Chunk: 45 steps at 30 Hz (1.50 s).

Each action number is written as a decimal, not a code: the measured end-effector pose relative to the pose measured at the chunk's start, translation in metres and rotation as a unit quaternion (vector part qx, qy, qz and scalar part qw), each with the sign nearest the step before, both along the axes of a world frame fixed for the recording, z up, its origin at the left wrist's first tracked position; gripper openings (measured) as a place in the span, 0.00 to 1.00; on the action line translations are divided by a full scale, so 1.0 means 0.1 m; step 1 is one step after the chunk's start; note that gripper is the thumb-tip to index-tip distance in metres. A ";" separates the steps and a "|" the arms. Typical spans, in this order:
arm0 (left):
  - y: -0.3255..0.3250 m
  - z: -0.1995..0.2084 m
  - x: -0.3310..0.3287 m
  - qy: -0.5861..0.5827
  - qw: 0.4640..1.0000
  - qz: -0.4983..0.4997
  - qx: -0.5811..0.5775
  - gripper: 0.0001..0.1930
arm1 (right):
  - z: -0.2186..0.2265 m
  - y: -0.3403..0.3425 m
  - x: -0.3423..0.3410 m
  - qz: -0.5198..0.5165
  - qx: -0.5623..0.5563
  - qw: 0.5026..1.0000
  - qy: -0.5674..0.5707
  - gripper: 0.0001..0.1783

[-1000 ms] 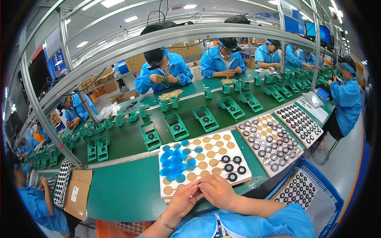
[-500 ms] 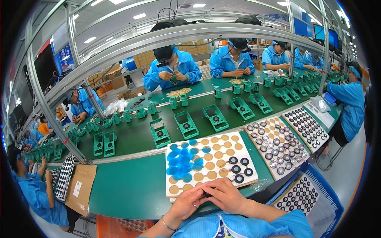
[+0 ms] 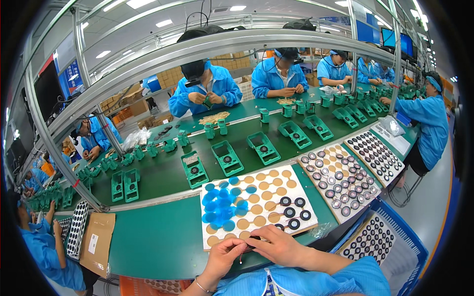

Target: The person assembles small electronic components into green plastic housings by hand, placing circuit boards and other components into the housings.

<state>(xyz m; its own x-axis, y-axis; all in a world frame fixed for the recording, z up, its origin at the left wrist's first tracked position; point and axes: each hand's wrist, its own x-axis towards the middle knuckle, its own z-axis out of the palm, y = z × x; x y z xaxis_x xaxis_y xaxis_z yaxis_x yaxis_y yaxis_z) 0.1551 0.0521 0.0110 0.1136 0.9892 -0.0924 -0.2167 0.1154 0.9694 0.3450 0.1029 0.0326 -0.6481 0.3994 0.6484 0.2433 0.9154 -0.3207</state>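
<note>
Just off the near edge of a white board [image 3: 291,178] my hands meet over a small round black speaker [image 3: 253,240]. My left hand [image 3: 223,254] pinches its left side. My right hand [image 3: 282,246] curls over it from the right, hiding part of it. A thin wire [image 3: 241,258] with a small light end hangs below my left fingertips. The board carries rows of round tan pads [image 3: 256,209], a cluster of translucent blue discs [image 3: 217,204] at its left, and several black round speakers [image 3: 294,224] at its right.
Beyond the board runs a green conveyor [image 3: 163,180] with green plastic housings [image 3: 227,158]. More speaker boards [image 3: 340,182] stand at the right, above a blue crate [image 3: 412,246]. A cardboard piece [image 3: 98,241] lies left. A metal frame [image 3: 217,42] crosses overhead; co-workers [image 3: 207,89] sit opposite.
The view has shifted a little, so the scene sits further left and the far part higher. My left hand has lowered slightly, and the wire now shows below it.
</note>
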 end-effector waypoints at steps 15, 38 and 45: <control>0.17 0.04 -0.05 0.057 0.997 0.008 0.044 0.06 | -0.18 0.11 0.03 0.059 -0.345 0.927 0.135 0.21; 0.24 0.16 0.09 0.218 0.967 0.027 0.126 0.03 | -0.16 0.19 0.05 0.007 -0.030 0.996 0.087 0.23; 0.30 0.15 0.03 0.218 0.969 0.048 0.109 0.02 | -0.19 0.20 0.10 0.042 -0.307 0.932 0.188 0.20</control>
<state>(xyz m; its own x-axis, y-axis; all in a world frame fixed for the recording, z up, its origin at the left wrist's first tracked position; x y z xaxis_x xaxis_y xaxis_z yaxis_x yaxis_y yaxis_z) 0.1578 0.0822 0.0258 0.0175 0.9947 0.1009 0.2199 -0.1023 0.9701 0.3547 0.1225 0.0132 -0.4665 0.7281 0.5023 -0.0553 0.5427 -0.8381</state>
